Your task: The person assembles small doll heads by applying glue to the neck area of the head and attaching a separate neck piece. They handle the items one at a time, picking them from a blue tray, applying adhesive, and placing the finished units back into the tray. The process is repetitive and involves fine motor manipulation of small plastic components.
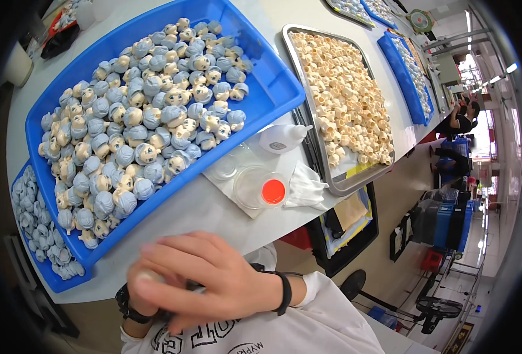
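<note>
As we look down, the white surface point(196, 209) spreads widest before us, bearing almost everything within our reach. On it, to our left and ahead, we see a large blue tray point(262, 88), and just beyond its right end a metal tray point(350, 187). A smaller blue tray point(60, 284) lies at the far left, partly under the large one, while a black tray point(373, 213) sits past the near edge on our right.

In front of our body, our right hand point(213, 276) crosses over our left hand point(138, 289), its fingers stretched out and slightly parted. Both are blurred and overlap, so we cannot tell whether either one grips anything.

Between the large blue tray and the metal tray we have a white squeeze bottle point(281, 138), a crumpled white cloth point(305, 186) and a clear cup point(248, 186).

Nearest our hands among the small things, doll heads point(151, 118) with pale blue hair lie heaped in the large blue tray, turned every way. Pale blue pieces point(37, 218) fill the smaller tray; beige hollow pieces point(349, 100) crowd the metal one. Smallest, a red disc point(273, 192) shows at the cup.
</note>
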{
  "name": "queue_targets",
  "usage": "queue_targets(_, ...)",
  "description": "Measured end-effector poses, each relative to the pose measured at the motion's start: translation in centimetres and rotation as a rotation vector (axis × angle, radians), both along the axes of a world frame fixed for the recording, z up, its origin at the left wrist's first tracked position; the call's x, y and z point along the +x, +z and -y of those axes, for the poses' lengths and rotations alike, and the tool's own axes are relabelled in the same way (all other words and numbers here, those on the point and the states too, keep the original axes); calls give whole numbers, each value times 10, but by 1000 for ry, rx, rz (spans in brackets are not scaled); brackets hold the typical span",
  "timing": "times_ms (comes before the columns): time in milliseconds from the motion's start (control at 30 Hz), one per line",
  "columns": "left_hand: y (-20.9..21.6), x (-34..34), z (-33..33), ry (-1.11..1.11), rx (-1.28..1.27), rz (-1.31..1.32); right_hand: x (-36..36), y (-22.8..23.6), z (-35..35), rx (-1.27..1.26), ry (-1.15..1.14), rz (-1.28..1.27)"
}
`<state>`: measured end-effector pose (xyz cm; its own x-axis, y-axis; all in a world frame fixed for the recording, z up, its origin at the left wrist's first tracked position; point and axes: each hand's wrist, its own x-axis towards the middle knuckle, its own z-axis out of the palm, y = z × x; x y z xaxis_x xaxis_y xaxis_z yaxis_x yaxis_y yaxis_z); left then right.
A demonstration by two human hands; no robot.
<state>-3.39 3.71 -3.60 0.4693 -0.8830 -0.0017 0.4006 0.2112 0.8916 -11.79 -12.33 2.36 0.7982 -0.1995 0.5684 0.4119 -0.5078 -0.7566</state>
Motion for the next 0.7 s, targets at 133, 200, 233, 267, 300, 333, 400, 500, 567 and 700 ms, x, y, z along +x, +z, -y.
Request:
queue_targets(133,4,0,13,143,-324,-478,-45,-1,58,-17,-390,155)
queue_targets(200,8,1,18,150,-306,-415,-59,8,95,-81,-1110,-112)
queue_targets(233,9,3,17,107,-275,-408,-72,7,123,-234,-1109,-331)
queue_targets(267,10,5,16,67,-241,-396,-84,3,141,-218,-1063,-560)
queue_targets(300,11,8,16,27,-207,-382,-98,-9,156,-365,-986,-696)
queue_targets(333,9,9,15,-26,-178,-368,-98,-15,157,-282,-976,-781)
queue_targets(400,6,10,14,-136,-117,-339,-97,-24,158,-197,-957,-841)
queue_targets(500,14,4,22,-99,12,-269,-99,-27,161,-159,-926,-805)
queue_targets(567,15,3,24,-121,63,-201,-97,-19,163,-88,-876,-821)
queue_targets(700,8,9,14,-238,106,-62,-99,-20,153,-41,-1077,-536)
